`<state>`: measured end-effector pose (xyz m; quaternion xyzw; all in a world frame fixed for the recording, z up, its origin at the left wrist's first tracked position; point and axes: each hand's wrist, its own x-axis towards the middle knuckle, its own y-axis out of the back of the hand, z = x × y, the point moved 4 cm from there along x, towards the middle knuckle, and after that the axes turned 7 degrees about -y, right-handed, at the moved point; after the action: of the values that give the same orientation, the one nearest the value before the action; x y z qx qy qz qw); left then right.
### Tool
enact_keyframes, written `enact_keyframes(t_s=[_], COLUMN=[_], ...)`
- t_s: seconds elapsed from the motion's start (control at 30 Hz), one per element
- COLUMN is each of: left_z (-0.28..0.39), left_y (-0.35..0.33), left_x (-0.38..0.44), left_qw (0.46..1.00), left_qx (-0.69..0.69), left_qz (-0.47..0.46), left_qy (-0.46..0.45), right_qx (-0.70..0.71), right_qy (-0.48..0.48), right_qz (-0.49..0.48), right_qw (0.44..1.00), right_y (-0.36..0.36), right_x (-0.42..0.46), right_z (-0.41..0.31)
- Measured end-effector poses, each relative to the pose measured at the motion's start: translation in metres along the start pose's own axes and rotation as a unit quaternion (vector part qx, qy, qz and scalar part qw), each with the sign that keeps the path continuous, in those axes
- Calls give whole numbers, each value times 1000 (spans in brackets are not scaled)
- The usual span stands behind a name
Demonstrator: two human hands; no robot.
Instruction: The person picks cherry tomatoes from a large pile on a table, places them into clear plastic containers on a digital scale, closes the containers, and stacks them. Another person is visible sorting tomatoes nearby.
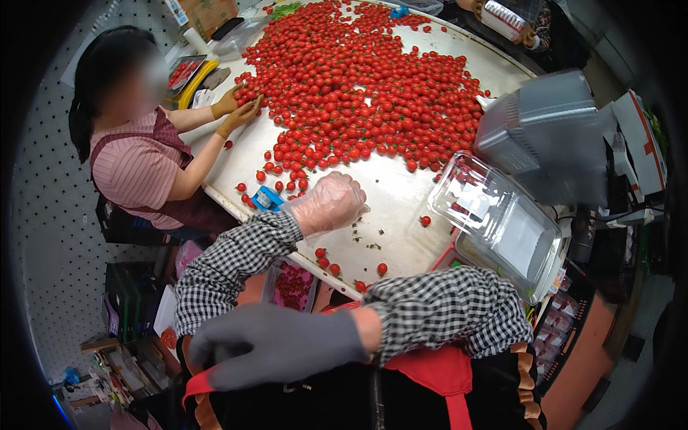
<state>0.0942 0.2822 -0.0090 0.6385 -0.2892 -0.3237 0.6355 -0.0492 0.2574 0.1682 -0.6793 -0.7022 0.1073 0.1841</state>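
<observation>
My left hand (330, 204), in a clear plastic glove, is loosely curled above the white table (398, 193), just below a large heap of cherry tomatoes (365, 91); whether it holds anything is hidden. Across my body reaches my right hand (279, 341), in a grey glove, blurred, its fingers near a red strap (198, 384); its grip cannot be made out. A clear plastic clamshell box (497, 223) lies open at the table's right side, a digital scale (449, 255) partly under it. Stray tomatoes (382, 269) and bits of green stem lie near the table's front edge.
At the left a co-worker's gloved hands (239, 110) cup tomatoes. Tall stacks of clear boxes (543, 134) stand at the right. A blue object (267, 198) lies near my left wrist. Below the table edge is a bin of tomatoes (293, 285). Another person's hands hold a container (502, 21) at the far side.
</observation>
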Motion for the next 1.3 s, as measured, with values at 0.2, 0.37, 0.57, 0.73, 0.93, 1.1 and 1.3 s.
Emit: enact_keyframes(t_s=[0.2,0.37,0.57,0.73,0.93,1.1,1.3], left_z=[14,1,-45,-149,-235,-186,-99], left_y=[-27,-40,-71,-78,-120,-150,-153], left_x=[-15,-43,-79,-59,-30,-17,-28], left_qw=[990,950,915,877,817,844,876], left_qx=[-100,-177,-165,-87,-202,-118,-116], left_qz=[94,206,255,346,87,23,78], left_qy=[19,155,266,322,534,523,461], right_qx=[-36,-242,-371,-485,-594,-653,-681], right_qy=[250,323,-3,-71,-254,-268,-251], right_qz=[-3,83,583,721,605,506,451], right_qw=[968,911,723,489,465,496,519], right_y=[-33,38,286,420,458,426,344], right_x=[33,16,-49,-92,-49,-43,-66], right_z=[-19,6,119,122,138,185,197])
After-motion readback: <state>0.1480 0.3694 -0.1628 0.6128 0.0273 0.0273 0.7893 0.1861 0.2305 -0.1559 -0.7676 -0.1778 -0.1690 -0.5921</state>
